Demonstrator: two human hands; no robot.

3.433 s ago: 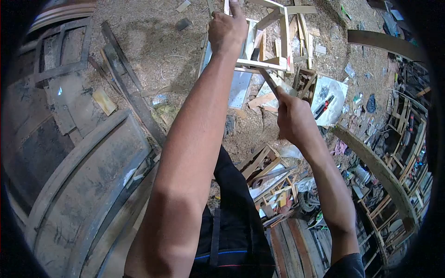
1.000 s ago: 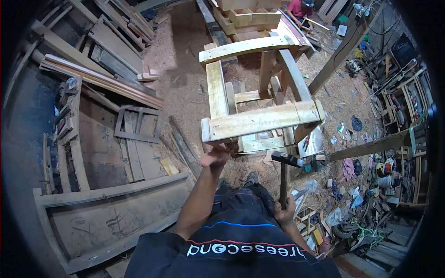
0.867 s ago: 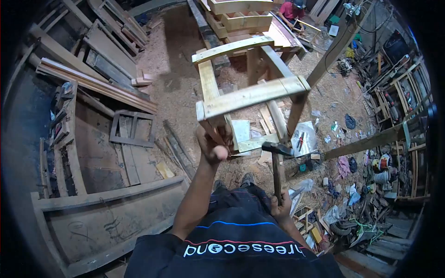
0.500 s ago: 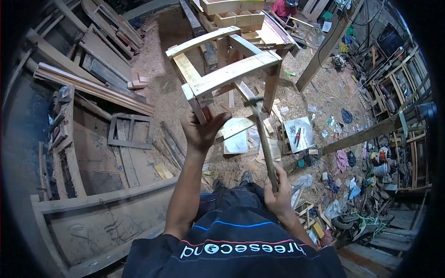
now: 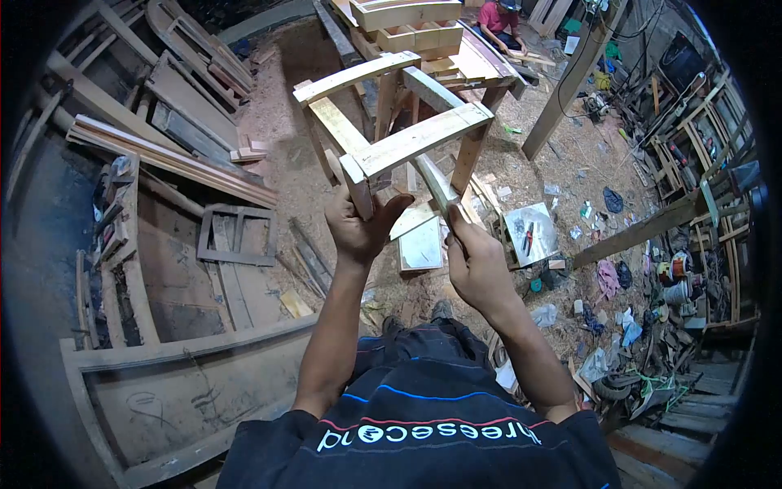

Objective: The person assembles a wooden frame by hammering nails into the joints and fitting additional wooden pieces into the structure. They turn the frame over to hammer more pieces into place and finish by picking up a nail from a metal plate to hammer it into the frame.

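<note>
My left hand (image 5: 358, 226) is shut around one leg of a pale wooden chair frame (image 5: 415, 138), holding it up in front of me, tilted, with its rails pointing away. My right hand (image 5: 476, 262) sits just right of the left hand, below the frame's near rail. It grips a hammer (image 5: 436, 186) by its handle, and the hammer runs up under the frame, blurred by motion. My dark shirt with white lettering fills the bottom of the view.
Sawdust covers the floor. Timber planks and frames (image 5: 163, 151) lie at left, and a large curved wooden piece (image 5: 163, 359) at lower left. A metal sheet with tools (image 5: 529, 232) lies at right near a post (image 5: 570, 81). A person in red (image 5: 497, 16) works at the far top.
The frame has been lifted off the floor and turned in my left hand. My right hand has swung the hammer from down by my hip up to the frame's underside.
</note>
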